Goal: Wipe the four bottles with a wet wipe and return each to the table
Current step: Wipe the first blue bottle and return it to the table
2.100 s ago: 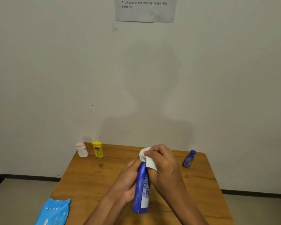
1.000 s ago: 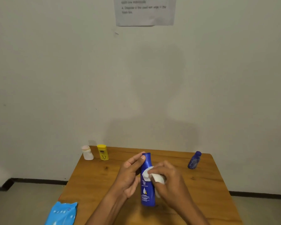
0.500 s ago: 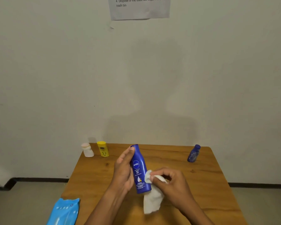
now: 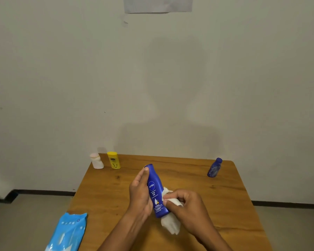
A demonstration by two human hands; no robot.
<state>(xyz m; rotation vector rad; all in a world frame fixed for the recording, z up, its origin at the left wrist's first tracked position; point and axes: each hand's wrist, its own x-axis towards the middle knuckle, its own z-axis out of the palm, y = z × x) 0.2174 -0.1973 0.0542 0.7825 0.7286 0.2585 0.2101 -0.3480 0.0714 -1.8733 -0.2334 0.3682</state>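
My left hand [image 4: 140, 194] grips a tall blue lotion bottle [image 4: 155, 191], held tilted above the wooden table [image 4: 225, 205], label facing me. My right hand [image 4: 187, 207] pinches a white wet wipe [image 4: 170, 223] against the bottle's lower right side; the wipe hangs down below the bottle's base. A small white bottle [image 4: 96, 161] and a yellow bottle [image 4: 113, 160] stand together at the table's far left corner. A small dark blue bottle [image 4: 214, 167] stands near the far right corner.
A light blue pack of wet wipes [image 4: 67, 232] lies at the table's near left edge, partly overhanging. A plain wall with a paper notice [image 4: 158, 4] rises right behind the table. Grey floor shows on both sides.
The blue bottle was turned so its front label faces me and tilted left. My right hand slid the wipe from the cap down to the lower body.
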